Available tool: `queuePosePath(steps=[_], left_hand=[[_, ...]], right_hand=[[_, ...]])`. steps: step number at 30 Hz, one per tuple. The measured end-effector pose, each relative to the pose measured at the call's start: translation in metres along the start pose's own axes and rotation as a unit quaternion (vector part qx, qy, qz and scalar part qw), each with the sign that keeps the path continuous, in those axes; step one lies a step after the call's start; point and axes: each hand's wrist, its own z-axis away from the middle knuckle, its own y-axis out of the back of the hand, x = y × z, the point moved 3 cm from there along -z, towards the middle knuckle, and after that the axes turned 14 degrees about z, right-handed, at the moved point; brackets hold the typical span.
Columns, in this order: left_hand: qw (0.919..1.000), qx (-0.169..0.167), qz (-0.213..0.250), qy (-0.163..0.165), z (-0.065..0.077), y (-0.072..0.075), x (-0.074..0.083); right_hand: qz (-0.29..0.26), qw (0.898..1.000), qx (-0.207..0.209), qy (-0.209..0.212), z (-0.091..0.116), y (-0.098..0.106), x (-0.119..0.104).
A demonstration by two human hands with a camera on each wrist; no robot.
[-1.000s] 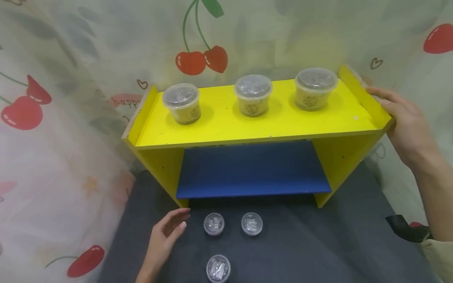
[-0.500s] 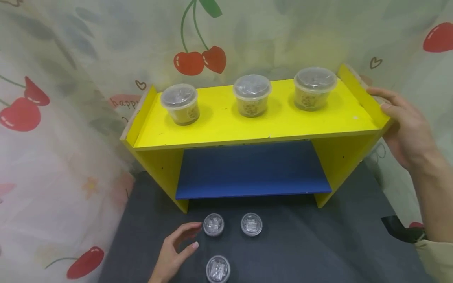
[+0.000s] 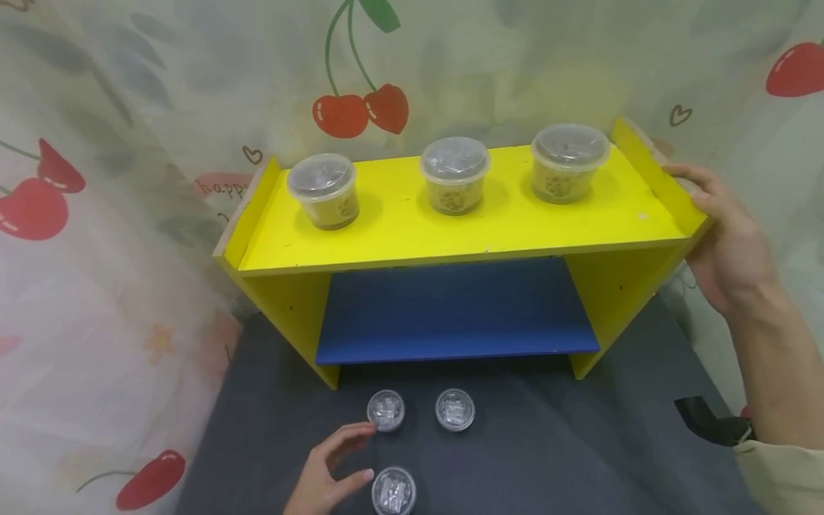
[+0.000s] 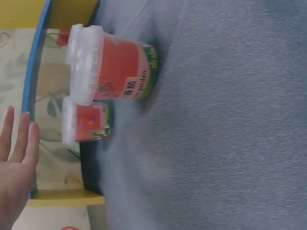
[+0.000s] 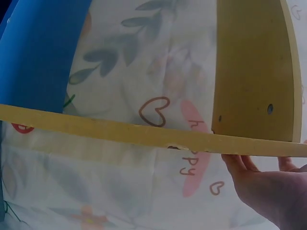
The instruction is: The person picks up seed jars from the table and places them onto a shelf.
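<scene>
In the head view my left hand [image 3: 330, 471] is low over the dark cloth, thumb and fingers spread. Its thumb tip is right at the near lidded cup [image 3: 394, 492]; its index finger overlaps the edge of the back left cup [image 3: 386, 410]. A third small cup [image 3: 455, 410] stands to the right. The left wrist view shows straight fingers [image 4: 19, 139] and lidded cups [image 4: 120, 67] with red and green labels. My right hand [image 3: 730, 247] grips the top right side of the yellow shelf [image 3: 399, 243], thumb at the rim and other fingers along the outer face.
On the shelf top stand three clear lidded tubs [image 3: 455, 179]. Beneath it is a blue lower board [image 3: 457, 311]. A patterned curtain [image 3: 489, 64] hangs behind and beside the shelf. Dark cloth [image 3: 547, 450] covers the surface in front.
My left hand has moved right and toward me, from beside the shelf's left leg to the cups. My right hand stays on the shelf's side; the view has shifted slightly.
</scene>
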Motion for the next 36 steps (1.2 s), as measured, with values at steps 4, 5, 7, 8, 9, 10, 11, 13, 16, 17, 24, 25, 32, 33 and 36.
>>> queuePosePath(steps=[4, 5, 7, 8, 9, 10, 11, 13, 16, 17, 24, 25, 32, 33, 36], left_hand=[[0.9982, -0.043, 0.021, -0.035, 0.003, -0.002, -0.008], [0.9975, -0.051, 0.028, -0.041, 0.005, -0.002, -0.011], [0.9963, -0.063, 0.036, -0.045, 0.007, -0.003, -0.017], [0.9959, -0.068, 0.04, -0.044, 0.009, -0.003, -0.019], [0.9958, -0.07, 0.043, -0.04, 0.011, -0.004, -0.023], [0.9958, -0.072, 0.047, -0.032, 0.012, -0.004, -0.027], [0.9955, -0.075, 0.05, -0.029, 0.014, -0.004, -0.031], [0.9948, -0.085, 0.052, -0.024, 0.016, -0.004, -0.039], [0.9931, -0.104, 0.053, 0.011, 0.018, -0.005, -0.049], [0.9918, -0.114, 0.054, 0.016, 0.018, -0.006, -0.053], [0.9787, -0.172, 0.112, 0.013, 0.018, -0.01, -0.072], [0.9778, -0.173, 0.118, 0.014, 0.018, -0.01, -0.074], [0.9884, -0.143, 0.018, 0.047, 0.023, -0.012, -0.087], [0.9895, -0.135, -0.002, 0.05, 0.023, -0.013, -0.088], [0.99, -0.114, -0.051, 0.066, 0.023, -0.015, -0.09]], right_hand=[[0.002, 1.0, 0.006, 0.003, 0.001, -0.001, 0.0], [0.002, 1.0, 0.007, 0.004, 0.001, -0.001, 0.0], [0.003, 1.0, 0.008, 0.006, 0.002, -0.002, 0.0], [0.001, 1.0, 0.007, 0.006, 0.002, -0.002, 0.0], [-0.002, 1.0, 0.006, 0.008, 0.003, -0.003, 0.0], [-0.01, 1.0, 0.002, 0.008, 0.003, -0.003, 0.0], [-0.019, 1.0, -0.002, 0.008, 0.003, -0.003, 0.0], [-0.035, 0.999, -0.009, 0.009, 0.004, -0.003, 0.0], [-0.065, 0.998, -0.019, 0.01, 0.003, -0.003, 0.0], [-0.068, 0.997, -0.019, 0.011, 0.003, -0.003, 0.0], [-0.088, 0.996, -0.012, 0.014, 0.003, -0.006, 0.0], [-0.087, 0.996, -0.011, 0.015, 0.003, -0.006, 0.0], [-0.108, 0.994, -0.012, 0.019, 0.002, -0.007, -0.001], [-0.109, 0.994, -0.012, 0.02, 0.002, -0.007, -0.001], [-0.106, 0.994, -0.009, 0.021, 0.002, -0.008, -0.001]])
